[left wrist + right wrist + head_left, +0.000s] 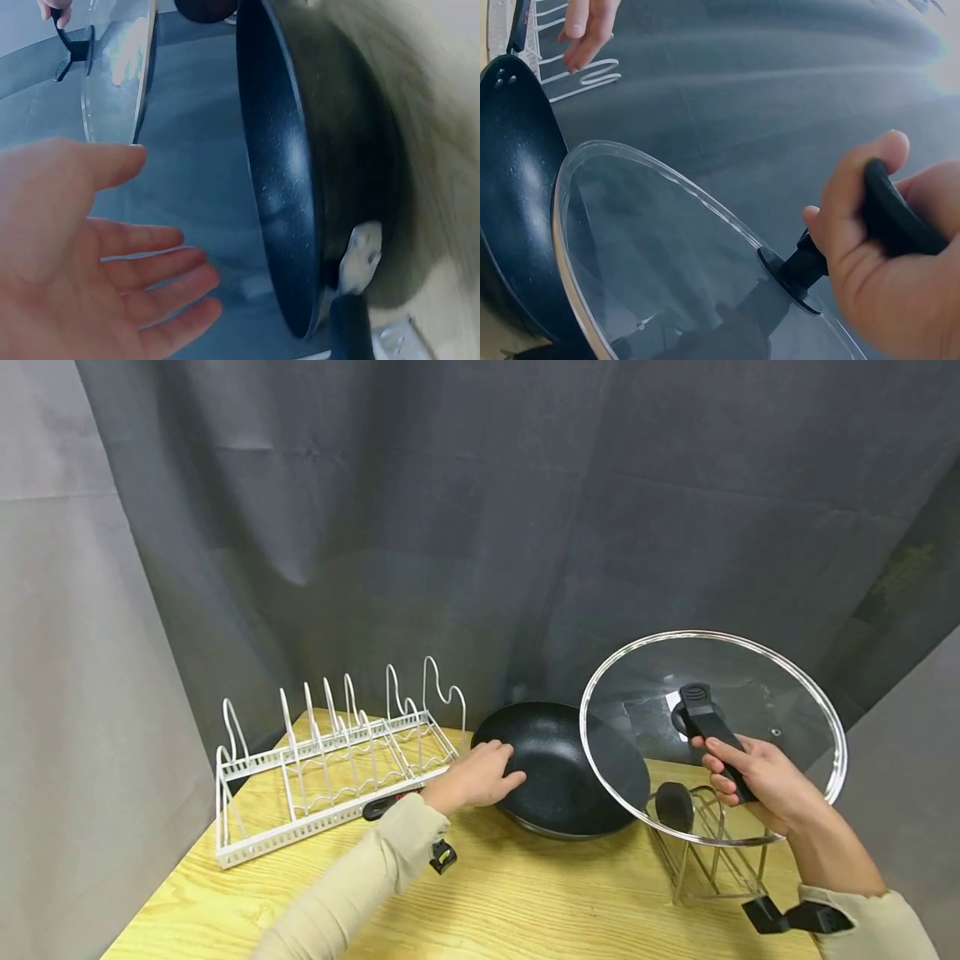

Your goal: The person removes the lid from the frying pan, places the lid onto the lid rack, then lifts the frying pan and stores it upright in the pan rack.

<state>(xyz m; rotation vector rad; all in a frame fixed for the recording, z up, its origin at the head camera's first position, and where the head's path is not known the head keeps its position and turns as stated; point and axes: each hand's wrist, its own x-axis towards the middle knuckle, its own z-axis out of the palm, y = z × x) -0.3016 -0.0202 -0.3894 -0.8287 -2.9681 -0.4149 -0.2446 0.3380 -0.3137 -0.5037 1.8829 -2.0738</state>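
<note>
My right hand (765, 781) grips the black handle (708, 718) of a round glass lid (780, 710) with a shiny metal rim. The lid is tilted and held up at the right, its left edge overlapping the pan in the head view. On the table sits a black frying pan (558, 768), deep-sided. My left hand (480, 774) hovers at the pan's left rim, above where its black handle (351, 322) joins. In the left wrist view its fingers (161, 266) are extended, thumb apart, with nothing held.
A white wire rack (300, 832) with upright dividers stands left of the pan, whose handle reaches along its front. A small metal wire rack (680, 877) is under the lid at right, beside a dark oval piece (674, 808). A grey curtain (465, 527) hangs behind.
</note>
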